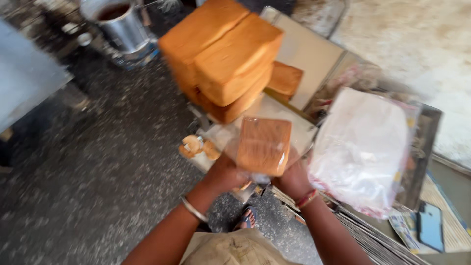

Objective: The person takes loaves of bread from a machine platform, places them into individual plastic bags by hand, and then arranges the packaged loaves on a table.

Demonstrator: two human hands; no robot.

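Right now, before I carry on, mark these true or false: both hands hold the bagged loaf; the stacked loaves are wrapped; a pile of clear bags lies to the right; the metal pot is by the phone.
1. Both hands hold the bagged loaf: true; left hand, right hand.
2. The stacked loaves are wrapped: false; they are bare.
3. A pile of clear bags lies to the right: true.
4. The metal pot is by the phone: false; pot top left, phone bottom right.

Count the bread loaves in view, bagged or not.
5, perhaps more hidden: two on top of the stack, one beneath, one behind, and a bagged one held by both hands.
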